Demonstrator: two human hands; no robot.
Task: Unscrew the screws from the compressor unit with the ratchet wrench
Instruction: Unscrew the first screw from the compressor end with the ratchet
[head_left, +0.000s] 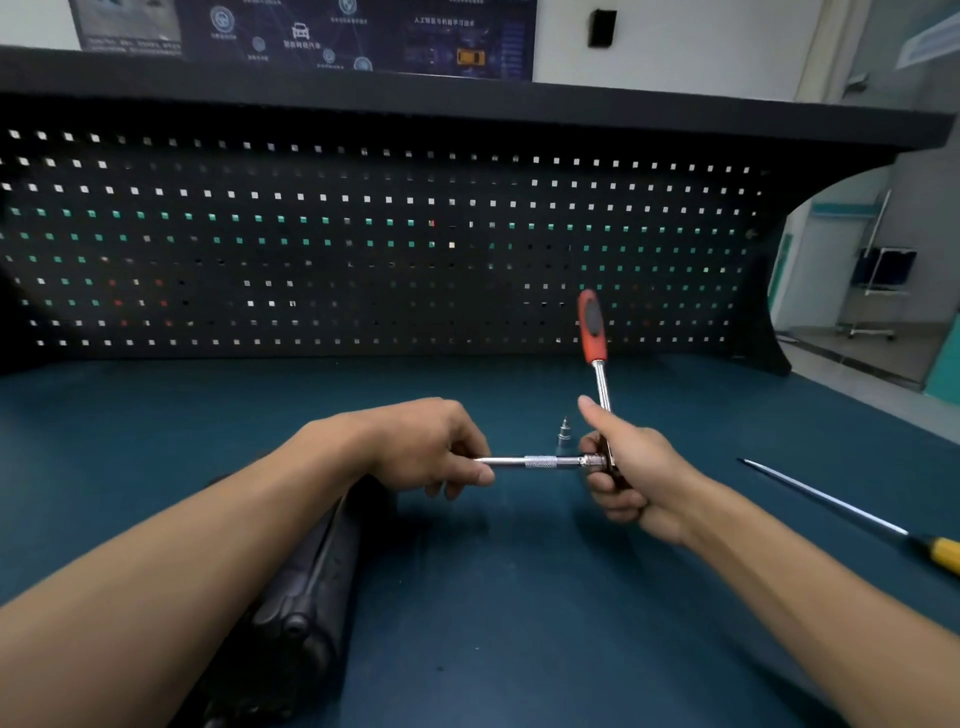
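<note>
Head view: right hand (631, 467) grips ratchet wrench (592, 327) near its head, left hand (421, 441) pinches extension bar (540, 461); the bar could slip off if half-seated.

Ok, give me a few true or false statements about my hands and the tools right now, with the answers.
1. The right hand grips the ratchet wrench near its head. True.
2. The wrench's red handle points down at the table. False: it points up, toward the pegboard.
3. The left hand holds the free end of the extension bar. True.
4. The yellow-handled screwdriver is in the left hand. False: it lies on the table at the right, apart from both hands.
5. The extension bar is seated in the compressor unit. False: it spans between the hands; the unit lies beside the left forearm.
</note>
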